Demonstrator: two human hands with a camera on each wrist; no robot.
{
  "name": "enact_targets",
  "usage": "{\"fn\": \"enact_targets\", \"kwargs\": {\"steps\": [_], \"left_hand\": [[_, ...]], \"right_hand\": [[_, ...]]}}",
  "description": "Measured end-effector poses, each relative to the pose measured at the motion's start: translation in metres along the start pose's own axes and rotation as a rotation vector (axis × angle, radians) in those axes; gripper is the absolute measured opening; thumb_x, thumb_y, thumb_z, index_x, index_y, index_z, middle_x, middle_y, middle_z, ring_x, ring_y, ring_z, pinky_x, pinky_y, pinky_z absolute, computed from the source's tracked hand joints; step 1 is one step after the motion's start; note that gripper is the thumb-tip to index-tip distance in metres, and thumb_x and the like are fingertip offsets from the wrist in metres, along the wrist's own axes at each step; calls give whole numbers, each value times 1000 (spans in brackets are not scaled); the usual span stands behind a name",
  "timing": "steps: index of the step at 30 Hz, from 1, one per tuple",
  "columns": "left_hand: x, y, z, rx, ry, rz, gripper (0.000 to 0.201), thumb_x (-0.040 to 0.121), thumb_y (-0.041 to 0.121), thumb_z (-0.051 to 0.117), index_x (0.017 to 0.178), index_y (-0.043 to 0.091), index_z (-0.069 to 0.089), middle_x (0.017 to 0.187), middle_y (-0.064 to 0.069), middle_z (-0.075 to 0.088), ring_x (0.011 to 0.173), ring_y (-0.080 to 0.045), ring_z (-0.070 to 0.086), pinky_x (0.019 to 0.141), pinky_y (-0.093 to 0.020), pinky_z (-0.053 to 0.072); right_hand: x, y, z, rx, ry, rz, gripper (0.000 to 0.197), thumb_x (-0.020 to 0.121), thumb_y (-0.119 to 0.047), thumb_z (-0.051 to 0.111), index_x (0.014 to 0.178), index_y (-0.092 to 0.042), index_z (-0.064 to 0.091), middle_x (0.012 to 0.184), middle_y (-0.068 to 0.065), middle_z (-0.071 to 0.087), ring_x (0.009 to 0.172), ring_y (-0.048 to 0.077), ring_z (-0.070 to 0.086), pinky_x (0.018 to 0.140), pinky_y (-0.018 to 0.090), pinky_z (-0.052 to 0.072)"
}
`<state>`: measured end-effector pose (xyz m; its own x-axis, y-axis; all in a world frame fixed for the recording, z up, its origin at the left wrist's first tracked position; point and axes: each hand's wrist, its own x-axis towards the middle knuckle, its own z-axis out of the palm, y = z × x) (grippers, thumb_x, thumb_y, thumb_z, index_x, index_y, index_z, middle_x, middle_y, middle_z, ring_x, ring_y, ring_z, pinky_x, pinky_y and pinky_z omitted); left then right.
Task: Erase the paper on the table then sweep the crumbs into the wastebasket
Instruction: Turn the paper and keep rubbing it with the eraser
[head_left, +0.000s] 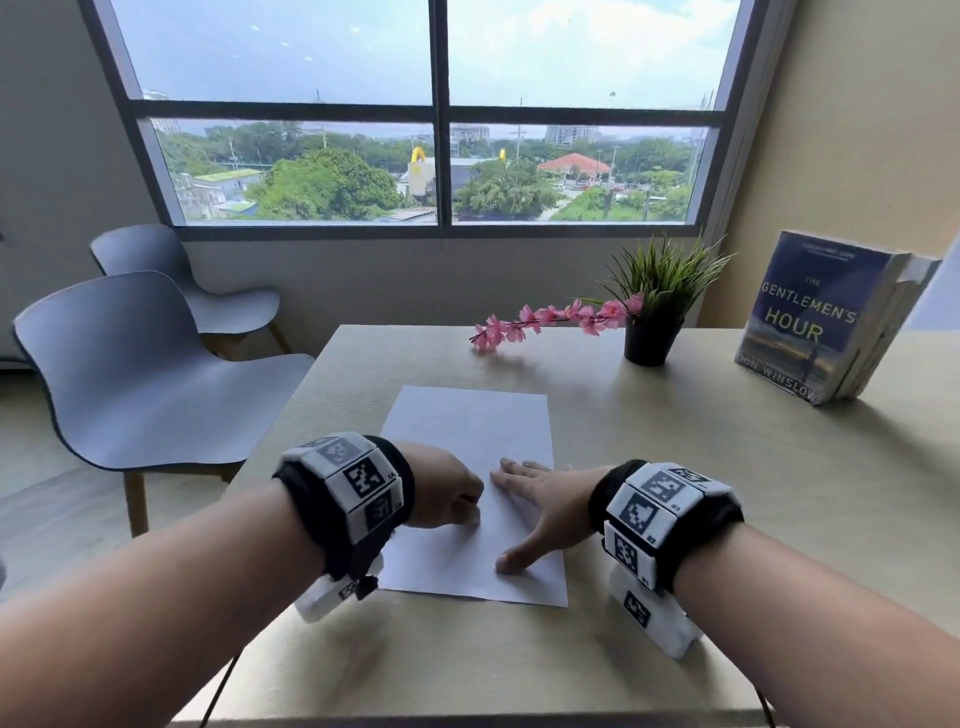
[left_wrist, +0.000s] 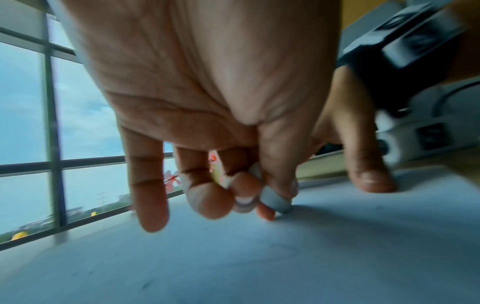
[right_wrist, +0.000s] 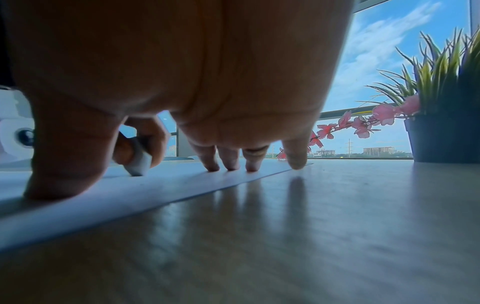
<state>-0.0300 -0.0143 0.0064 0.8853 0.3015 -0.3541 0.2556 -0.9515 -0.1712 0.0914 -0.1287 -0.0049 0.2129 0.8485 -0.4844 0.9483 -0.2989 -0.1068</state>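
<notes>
A white sheet of paper lies on the wooden table. My left hand pinches a small white eraser between thumb and fingertips, its lower end touching the paper. In the right wrist view the eraser stands tilted on the sheet. My right hand lies flat on the paper's right side, fingers spread and thumb out, pressing the sheet down. Faint pencil marks show on the paper near the eraser. No wastebasket shows in any view.
A black pot with a green plant and a pink flower sprig stands at the table's far side. Books lean upright at the far right. Two grey chairs stand left of the table. A window fills the back wall.
</notes>
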Motion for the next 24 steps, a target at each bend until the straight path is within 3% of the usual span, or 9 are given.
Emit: {"fn": "enact_targets", "kwargs": {"steps": [7,13,17,22,24], "left_hand": [[4,-3,-10,45,-16,-29,37,99,45,37,116,17,55,120,-5,60,108,-27,55,77,-29,37],[-5,7,-3,81,-66,64,32,98,43,37,110,20,55,112,-4,61,100,-25,56,73,-30,36],[-1,-1,-10,68,-39,-10,34,98,44,37,114,20,55,116,-2,61,103,-24,56,74,-29,36],[-9,7,-5,86,-59,38,29,98,42,37,106,20,54,108,-3,61,85,-21,47,70,-30,33],[-14,10,-4,89,-75,67,28,98,42,37,105,20,54,107,-4,61,84,-21,48,70,-30,33]], "right_hand": [[4,2,1,12,2,6,112,75,-69,62,155,-26,-4,161,-11,-11,148,7,-8,121,43,3],[2,2,1,16,5,-4,112,75,-67,63,155,-26,-4,161,-10,-11,148,7,-8,120,38,1],[1,3,1,25,8,0,111,75,-67,64,155,-27,-3,161,-12,-11,148,6,-8,121,39,2],[1,2,0,32,4,-1,112,75,-67,65,155,-28,-3,161,-12,-11,148,6,-8,121,39,1],[1,2,0,26,-2,-1,112,74,-67,64,154,-28,-4,161,-12,-11,148,6,-9,121,40,1]]}}
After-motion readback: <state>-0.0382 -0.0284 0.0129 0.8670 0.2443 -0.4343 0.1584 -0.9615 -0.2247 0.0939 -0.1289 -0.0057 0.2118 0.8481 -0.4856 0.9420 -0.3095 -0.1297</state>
